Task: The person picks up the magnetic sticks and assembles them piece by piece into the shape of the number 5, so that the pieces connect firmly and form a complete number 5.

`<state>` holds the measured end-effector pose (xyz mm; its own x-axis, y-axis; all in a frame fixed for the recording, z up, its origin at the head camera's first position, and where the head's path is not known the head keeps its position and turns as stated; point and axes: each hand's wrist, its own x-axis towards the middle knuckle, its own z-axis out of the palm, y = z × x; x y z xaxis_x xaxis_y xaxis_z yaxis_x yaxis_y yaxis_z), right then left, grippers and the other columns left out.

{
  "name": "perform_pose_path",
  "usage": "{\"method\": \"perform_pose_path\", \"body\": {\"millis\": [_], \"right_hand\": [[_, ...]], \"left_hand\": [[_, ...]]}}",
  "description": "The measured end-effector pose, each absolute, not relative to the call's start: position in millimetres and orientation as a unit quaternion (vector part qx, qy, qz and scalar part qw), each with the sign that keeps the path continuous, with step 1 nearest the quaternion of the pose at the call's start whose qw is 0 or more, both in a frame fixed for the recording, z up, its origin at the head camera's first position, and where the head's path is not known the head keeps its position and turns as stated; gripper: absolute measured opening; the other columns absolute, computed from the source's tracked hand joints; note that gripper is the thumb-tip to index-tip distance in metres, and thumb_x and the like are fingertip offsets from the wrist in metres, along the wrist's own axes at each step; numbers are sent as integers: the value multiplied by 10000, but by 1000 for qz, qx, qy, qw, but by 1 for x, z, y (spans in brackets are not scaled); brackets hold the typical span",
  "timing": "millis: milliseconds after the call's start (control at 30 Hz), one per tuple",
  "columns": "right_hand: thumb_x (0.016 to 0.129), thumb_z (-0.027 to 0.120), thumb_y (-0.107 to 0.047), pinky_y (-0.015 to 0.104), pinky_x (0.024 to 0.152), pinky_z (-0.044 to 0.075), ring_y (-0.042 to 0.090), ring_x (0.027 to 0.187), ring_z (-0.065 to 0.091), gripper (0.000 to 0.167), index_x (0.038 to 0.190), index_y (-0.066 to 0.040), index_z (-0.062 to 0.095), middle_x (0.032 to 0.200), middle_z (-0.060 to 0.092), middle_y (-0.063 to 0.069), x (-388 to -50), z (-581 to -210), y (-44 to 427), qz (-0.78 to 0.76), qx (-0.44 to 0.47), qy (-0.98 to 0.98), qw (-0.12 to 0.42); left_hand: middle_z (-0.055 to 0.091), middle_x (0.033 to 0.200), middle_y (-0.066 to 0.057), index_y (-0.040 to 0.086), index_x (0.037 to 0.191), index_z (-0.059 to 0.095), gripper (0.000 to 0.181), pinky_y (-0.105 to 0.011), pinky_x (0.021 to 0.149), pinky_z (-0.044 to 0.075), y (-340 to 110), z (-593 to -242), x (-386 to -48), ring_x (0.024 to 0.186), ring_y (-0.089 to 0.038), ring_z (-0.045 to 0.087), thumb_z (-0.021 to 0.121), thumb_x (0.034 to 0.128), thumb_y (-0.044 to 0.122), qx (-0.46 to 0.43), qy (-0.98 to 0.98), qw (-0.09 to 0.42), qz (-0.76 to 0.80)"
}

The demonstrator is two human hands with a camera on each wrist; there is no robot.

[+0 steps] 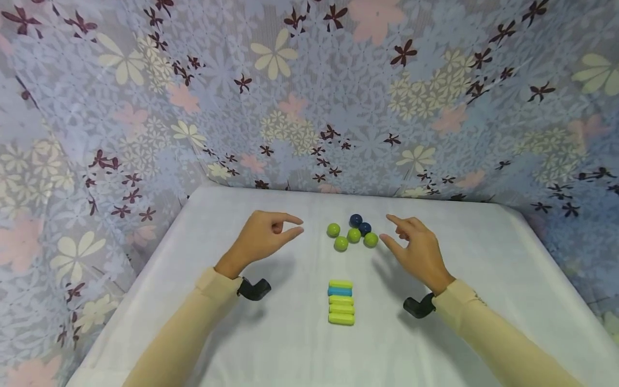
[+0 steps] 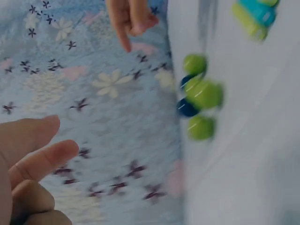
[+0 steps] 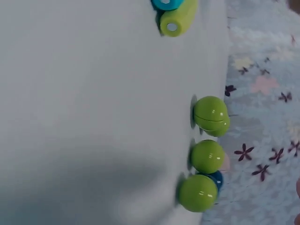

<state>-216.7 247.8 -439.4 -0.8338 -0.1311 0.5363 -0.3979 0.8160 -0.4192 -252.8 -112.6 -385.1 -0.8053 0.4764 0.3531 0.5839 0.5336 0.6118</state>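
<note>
Both hands hover over a white-covered table (image 1: 290, 344) and hold nothing. On the left, my left hand (image 1: 263, 234) has thumb and forefinger stretched out with a gap between them. My right hand (image 1: 417, 250) faces it in the same pose, its thumb tip close to a green ball. Between the hands lie several shiny green balls (image 1: 340, 243) and two dark blue balls (image 1: 355, 220), in a loose cluster. Nearer to me, several short yellow-green sticks (image 1: 341, 319) and one blue stick (image 1: 340, 291) lie side by side in a column. In the right wrist view, only fingertips show at the right edge.
Flowered fabric (image 1: 309, 107) hangs behind the table and along its sides. A black wrist strap mount (image 1: 254, 289) sits on the left wrist, and another black mount (image 1: 418, 306) on the right. Beige sleeves cover both forearms.
</note>
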Motion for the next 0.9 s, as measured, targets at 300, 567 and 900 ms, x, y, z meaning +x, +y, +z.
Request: {"method": "perform_pose_path", "body": {"millis": [300, 567, 900], "right_hand": [[942, 772, -318, 319, 577, 332, 184, 604, 392, 400, 1266, -88, 731, 691, 465, 40, -229, -478, 249, 391, 15, -894, 219], [907, 798, -386, 275, 400, 264, 118, 423, 272, 420, 1232, -125, 749, 490, 337, -23, -236, -501, 243, 456, -18, -874, 167], [896, 805, -400, 279, 442, 277, 101, 429, 267, 509, 1280, -76, 717, 487, 338, -41, -243, -514, 243, 448, 12, -875, 184]], "left_hand": [[267, 519, 75, 162, 1151, 801, 342, -249, 461, 243, -84, -462, -242, 483, -111, 215, 801, 900, 394, -236, -837, -80, -487], [289, 518, 80, 204, 1143, 807, 324, -245, 530, 281, -64, -492, -233, 495, -98, 239, 811, 887, 402, -248, -822, -117, -500], [293, 526, 93, 213, 1103, 819, 273, -246, 529, 274, -60, -503, -232, 508, -79, 258, 812, 890, 384, -270, -816, -117, -498]]}}
